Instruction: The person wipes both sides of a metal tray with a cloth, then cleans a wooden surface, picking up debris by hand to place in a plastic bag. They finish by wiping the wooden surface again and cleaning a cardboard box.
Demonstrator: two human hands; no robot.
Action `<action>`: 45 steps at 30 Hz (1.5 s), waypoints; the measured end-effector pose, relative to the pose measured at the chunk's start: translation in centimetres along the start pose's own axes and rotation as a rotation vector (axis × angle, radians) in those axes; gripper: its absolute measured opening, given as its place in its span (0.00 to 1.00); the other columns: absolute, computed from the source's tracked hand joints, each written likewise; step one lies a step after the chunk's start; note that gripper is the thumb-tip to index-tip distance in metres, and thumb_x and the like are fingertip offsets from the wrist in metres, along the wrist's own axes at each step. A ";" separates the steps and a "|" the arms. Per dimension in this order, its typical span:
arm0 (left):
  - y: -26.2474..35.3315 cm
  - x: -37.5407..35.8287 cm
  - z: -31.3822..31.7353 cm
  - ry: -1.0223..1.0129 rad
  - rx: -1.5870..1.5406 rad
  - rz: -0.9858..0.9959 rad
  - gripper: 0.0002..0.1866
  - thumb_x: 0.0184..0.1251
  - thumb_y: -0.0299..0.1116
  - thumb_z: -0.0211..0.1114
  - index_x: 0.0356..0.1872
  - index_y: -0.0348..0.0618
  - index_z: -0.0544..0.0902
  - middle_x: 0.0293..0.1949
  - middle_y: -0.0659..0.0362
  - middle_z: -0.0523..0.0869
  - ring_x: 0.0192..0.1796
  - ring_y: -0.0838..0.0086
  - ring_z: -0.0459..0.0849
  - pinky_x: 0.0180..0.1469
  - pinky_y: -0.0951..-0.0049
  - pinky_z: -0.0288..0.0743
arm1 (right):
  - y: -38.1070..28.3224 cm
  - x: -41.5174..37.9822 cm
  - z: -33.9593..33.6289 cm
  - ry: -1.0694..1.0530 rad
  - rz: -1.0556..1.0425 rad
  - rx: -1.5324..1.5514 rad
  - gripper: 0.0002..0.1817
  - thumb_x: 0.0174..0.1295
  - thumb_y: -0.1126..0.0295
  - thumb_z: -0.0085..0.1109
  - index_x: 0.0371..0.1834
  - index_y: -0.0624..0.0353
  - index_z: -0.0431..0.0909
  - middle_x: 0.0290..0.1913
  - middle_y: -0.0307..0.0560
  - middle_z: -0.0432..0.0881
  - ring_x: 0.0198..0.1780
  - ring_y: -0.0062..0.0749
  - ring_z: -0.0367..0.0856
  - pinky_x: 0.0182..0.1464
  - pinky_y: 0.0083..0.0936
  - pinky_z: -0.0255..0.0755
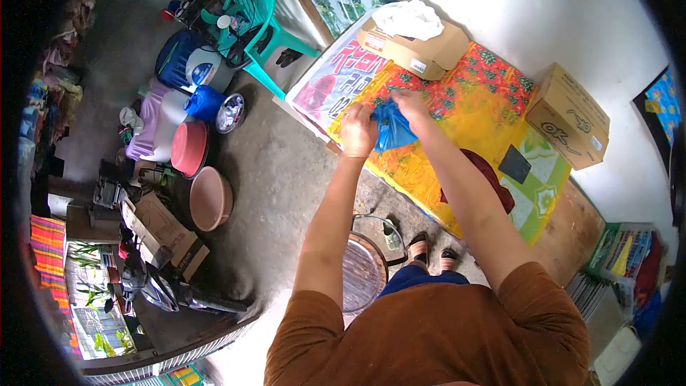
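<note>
A blue plastic bag (392, 129) hangs between my two hands, over the edge of a low table covered with a yellow and red patterned cloth (457, 129). My left hand (359, 131) is closed at the bag's left side, fingers curled on its upper edge. On the other side, my right hand (410, 106) pinches the bag near its top right. Whatever the bag may contain is hidden. Under my right forearm lies a dark red item (486, 175), partly covered, with a dark square (514, 164) beside it.
Cardboard boxes (415, 50) (569, 116) stand at the table's back and right. A round wooden stool (363, 273) is by my feet. Leftward are a green chair (261, 43), pink basins (211, 199), a blue jug (204, 104) and a motorcycle (157, 289).
</note>
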State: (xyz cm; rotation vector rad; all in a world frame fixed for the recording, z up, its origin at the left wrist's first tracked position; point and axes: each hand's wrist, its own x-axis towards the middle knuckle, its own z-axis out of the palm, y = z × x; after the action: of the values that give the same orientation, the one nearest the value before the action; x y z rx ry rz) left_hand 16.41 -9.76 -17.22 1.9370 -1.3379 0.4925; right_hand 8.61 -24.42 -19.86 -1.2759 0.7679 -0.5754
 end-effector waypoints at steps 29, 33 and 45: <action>-2.4 -2.2 7.7 -0.434 -0.698 -0.464 0.11 0.73 0.39 0.60 0.45 0.42 0.81 0.26 0.59 0.81 0.29 0.78 0.80 0.34 0.72 0.75 | -0.9 -0.9 -3.8 -0.133 -0.754 -0.188 0.13 0.58 0.70 0.66 0.46 0.62 0.85 0.34 0.49 0.86 0.40 0.29 0.85 0.43 0.28 0.77; -0.7 -1.0 5.6 -0.467 -0.856 -0.662 0.10 0.77 0.37 0.55 0.46 0.42 0.78 0.31 0.63 0.78 0.30 0.80 0.77 0.33 0.76 0.73 | 2.8 0.3 -5.3 -0.476 -0.405 -0.358 0.13 0.63 0.75 0.62 0.50 0.67 0.81 0.42 0.44 0.86 0.42 0.24 0.84 0.46 0.23 0.77; -2.5 0.1 3.5 -0.603 -0.722 -0.423 0.10 0.64 0.31 0.67 0.43 0.39 0.84 0.33 0.61 0.85 0.37 0.74 0.84 0.42 0.72 0.77 | 0.5 -2.7 -3.3 -0.197 -0.595 -0.479 0.10 0.50 0.78 0.60 0.37 0.60 0.84 0.36 0.45 0.86 0.45 0.37 0.83 0.47 0.34 0.77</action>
State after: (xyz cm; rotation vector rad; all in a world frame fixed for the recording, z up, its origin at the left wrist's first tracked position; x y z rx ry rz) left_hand 18.40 -11.92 -20.39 1.6956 -1.1540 -0.7447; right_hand 4.36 -24.32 -20.22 -2.0005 0.3564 -0.7490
